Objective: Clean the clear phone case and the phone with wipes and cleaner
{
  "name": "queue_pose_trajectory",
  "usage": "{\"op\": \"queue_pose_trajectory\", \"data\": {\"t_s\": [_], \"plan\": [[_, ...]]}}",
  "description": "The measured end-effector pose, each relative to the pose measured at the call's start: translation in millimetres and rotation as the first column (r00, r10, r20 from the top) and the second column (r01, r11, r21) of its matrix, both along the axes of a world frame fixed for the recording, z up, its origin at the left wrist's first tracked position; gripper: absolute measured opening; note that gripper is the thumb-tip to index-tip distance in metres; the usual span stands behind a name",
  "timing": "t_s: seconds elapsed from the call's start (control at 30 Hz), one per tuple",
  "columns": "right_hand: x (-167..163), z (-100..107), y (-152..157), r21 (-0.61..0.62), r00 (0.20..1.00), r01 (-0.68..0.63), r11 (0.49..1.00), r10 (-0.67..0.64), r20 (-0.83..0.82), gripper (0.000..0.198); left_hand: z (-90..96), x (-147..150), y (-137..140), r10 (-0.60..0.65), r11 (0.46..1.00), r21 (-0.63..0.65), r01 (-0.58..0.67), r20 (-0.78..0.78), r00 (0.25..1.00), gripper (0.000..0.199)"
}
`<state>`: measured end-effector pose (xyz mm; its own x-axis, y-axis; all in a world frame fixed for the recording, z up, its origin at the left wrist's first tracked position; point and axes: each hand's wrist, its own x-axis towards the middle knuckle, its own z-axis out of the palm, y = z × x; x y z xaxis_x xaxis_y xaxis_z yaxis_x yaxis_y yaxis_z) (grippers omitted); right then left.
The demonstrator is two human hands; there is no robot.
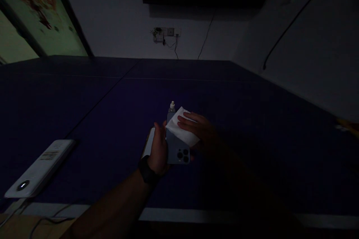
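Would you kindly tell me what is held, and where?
The left hand holds the gray smartphone by its left edge; the right hand holds the white cloth from above.

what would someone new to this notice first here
Probably the white cloth near the middle, under the right grip and against the back of a phone held in the left grip. Next, the white block with its lit display at lower left, and the pale floral panel at upper left.

The phone [174, 148] looks smooth, its 3 lenses [180, 155] glassy, the wipe [175, 126] papery, the power bank [39, 170] plastic.
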<state>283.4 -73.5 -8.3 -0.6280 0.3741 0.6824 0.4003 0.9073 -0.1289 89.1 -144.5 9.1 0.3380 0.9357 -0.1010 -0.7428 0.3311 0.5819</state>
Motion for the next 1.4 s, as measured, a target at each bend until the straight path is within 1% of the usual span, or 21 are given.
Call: {"op": "queue_pose_trajectory", "data": {"t_s": [0.1, 0.2, 0.27, 0.37, 0.43, 0.5, 0.57, 0.63, 0.73, 0.8, 0.87, 0.9, 0.93, 1.0, 1.07, 1.1, 1.17, 1.23, 1.27, 1.33, 1.4], "plan": [[0, 1, -3, 0.020, 0.997, 0.073, 0.997, -0.072, -0.031, 0.047, -1.7, 0, 1, 0.009, 1.000, 0.021, -0.009, -0.001, 1.000, 0.078], [-2, 2, -6, 0.005, 0.980, 0.196, 0.981, -0.196, -0.047, 0.052, -0.8, 0, 1, 0.004, 0.999, 0.048, -0.004, -0.012, 1.000, 0.077], [-4, 3, -7, 0.001, 0.987, 0.159, 0.987, -0.159, -0.030, 0.054, 0.7, 0, 1, 0.009, 0.999, 0.042, -0.008, -0.028, 1.000, 0.075], [-3, 3, -6, -0.009, 0.999, 0.034, 0.999, -0.034, -0.033, 0.046, 2.3, -1, 1, 0.022, 0.999, 0.027, -0.021, -0.041, 0.999, 0.074], [-1, 3, -4, -0.036, 0.997, 0.049, 0.998, -0.051, -0.062, 0.044, 2.3, -1, 2, 0.018, 0.999, 0.029, -0.017, -0.034, 0.999, 0.075], [0, 3, -2, -0.074, 0.989, 0.121, 0.990, -0.127, -0.080, 0.049, 1.7, -2, 2, 0.000, 1.000, 0.032, 0.000, -0.024, 1.000, 0.076], [-2, 2, 0, -0.088, 0.987, 0.141, 0.986, -0.147, -0.070, 0.054, 1.0, -1, 1, -0.016, 1.000, 0.027, 0.017, -0.022, 1.000, 0.075], [-2, 1, 1, -0.060, 0.997, 0.058, 0.996, -0.061, -0.049, 0.053, 0.5, -2, 1, -0.024, 1.000, 0.014, 0.025, -0.027, 0.999, 0.073], [3, 1, 3, -0.015, 0.996, -0.072, 0.997, 0.071, -0.057, 0.043, 0.1, -2, 2, -0.021, 1.000, 0.001, 0.021, -0.037, 0.999, 0.075], [6, 2, 5, -0.026, 0.997, -0.019, 0.999, 0.017, -0.078, 0.042, -0.4, -3, 2, -0.026, 1.000, 0.002, 0.026, -0.044, 0.999, 0.076], [5, 2, 5, -0.052, 0.995, 0.078, 0.996, -0.081, -0.066, 0.047, -1.2, -2, 2, -0.034, 0.999, 0.007, 0.034, -0.042, 0.999, 0.076], [3, 2, 4, -0.058, 0.994, 0.094, 0.994, -0.097, -0.045, 0.050, -1.7, -2, 2, -0.035, 0.999, 0.010, 0.035, -0.037, 0.999, 0.076], [1, 1, 3, -0.057, 0.997, 0.078, 0.995, -0.079, -0.020, 0.051, -2.2, -1, 2, -0.034, 0.999, 0.013, 0.034, -0.033, 0.999, 0.076], [-2, 1, 2, -0.042, 0.999, -0.030, 0.999, 0.031, 0.012, 0.050, -2.4, 0, 2, -0.026, 1.000, 0.014, 0.026, -0.032, 0.999, 0.075], [-1, 1, 1, -0.025, 0.993, -0.114, 0.993, 0.114, -0.008, 0.044, -1.8, -1, 1, -0.021, 1.000, 0.009, 0.021, -0.039, 0.999, 0.075], [1, 1, 2, -0.024, 0.993, -0.116, 0.993, 0.115, -0.030, 0.040, -1.2, -1, 1, -0.021, 1.000, 0.006, 0.021, -0.043, 0.999, 0.075], [4, 1, 3, -0.040, 0.997, -0.049, 0.998, 0.046, -0.062, 0.039, -0.3, -2, 1, -0.027, 1.000, -0.001, 0.027, -0.046, 0.999, 0.075], [4, 1, 4, -0.053, 0.998, 0.024, 0.998, -0.027, -0.058, 0.045, -0.4, -3, 1, -0.038, 0.999, -0.007, 0.038, -0.045, 0.998, 0.077], [3, 0, 5, -0.045, 0.998, 0.026, 0.999, -0.028, -0.050, 0.047, -0.9, -3, 1, -0.043, 0.999, -0.011, 0.043, -0.045, 0.998, 0.077], [2, -1, 6, -0.014, 0.998, -0.041, 0.999, 0.041, -0.040, 0.048, -2.9, -4, 1, -0.048, 0.999, -0.016, 0.048, -0.040, 0.998, 0.075], [3, 0, 6, 0.006, 0.992, -0.114, 0.993, 0.114, -0.049, 0.041, -5.3, -4, 2, -0.051, 0.999, -0.014, 0.051, -0.028, 0.998, 0.073]]}}
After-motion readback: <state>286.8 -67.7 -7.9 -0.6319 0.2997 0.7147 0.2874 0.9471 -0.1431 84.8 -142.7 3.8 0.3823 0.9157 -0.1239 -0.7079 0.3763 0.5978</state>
